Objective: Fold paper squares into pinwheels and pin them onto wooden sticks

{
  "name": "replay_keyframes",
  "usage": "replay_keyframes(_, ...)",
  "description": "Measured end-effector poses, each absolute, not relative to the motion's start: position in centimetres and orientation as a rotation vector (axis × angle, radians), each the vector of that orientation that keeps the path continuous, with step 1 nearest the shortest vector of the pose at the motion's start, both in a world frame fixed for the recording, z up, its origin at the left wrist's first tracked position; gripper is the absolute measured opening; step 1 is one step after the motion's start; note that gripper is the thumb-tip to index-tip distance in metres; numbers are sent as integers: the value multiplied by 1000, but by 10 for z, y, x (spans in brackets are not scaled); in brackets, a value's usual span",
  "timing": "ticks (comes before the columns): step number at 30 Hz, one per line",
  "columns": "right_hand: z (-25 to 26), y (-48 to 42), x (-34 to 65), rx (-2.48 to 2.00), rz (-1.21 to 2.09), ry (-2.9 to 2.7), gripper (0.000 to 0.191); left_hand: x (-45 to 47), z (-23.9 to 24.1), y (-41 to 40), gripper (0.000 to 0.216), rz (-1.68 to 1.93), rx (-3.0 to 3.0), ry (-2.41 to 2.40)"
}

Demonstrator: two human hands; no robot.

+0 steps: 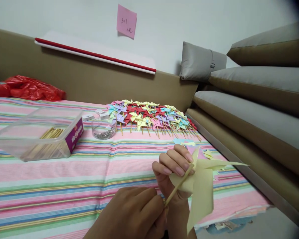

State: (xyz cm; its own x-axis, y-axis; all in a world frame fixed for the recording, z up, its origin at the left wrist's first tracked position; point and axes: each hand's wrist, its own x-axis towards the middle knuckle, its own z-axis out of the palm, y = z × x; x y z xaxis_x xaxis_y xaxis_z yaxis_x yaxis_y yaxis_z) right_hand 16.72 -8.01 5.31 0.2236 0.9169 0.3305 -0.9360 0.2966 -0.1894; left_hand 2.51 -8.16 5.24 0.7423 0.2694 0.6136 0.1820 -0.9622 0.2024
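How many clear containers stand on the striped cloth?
2: a box of sticks at the left, and a small jar of metal bits right of it. More could hide behind the pinwheels.

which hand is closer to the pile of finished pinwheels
Right. The right hand, pinching the yellow pinwheel, is just short of the pinwheel pile; the left hand, gripping the stick, sits closer to the person.

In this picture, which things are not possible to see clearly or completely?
All in the head view:
1. Lower end of the stick: hidden inside the left hand.
2. Centre of the yellow paper pinwheel: covered by fingers of the right hand.
3. Second line on the pink note: too small to read.
4. Print on the clear box label: too small.
5. Red bag: cut off by the left edge.
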Motion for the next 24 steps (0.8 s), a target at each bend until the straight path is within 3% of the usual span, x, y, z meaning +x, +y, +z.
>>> replay_keyframes(7, 56, -84, 170, -14, 1248, -419, 34, 25, 52, -79, 24, 998, 2820, 360)
replay_keyframes(14, 52, -84, 172, -210, 1164, -500, 37, 23, 51, -78, 23, 1021, 2969, 390)
replay_keyframes(24, 48, -78, 169, -87, 1322, -467, 42, 13, 50, -82, 23, 998, 3181, 456)
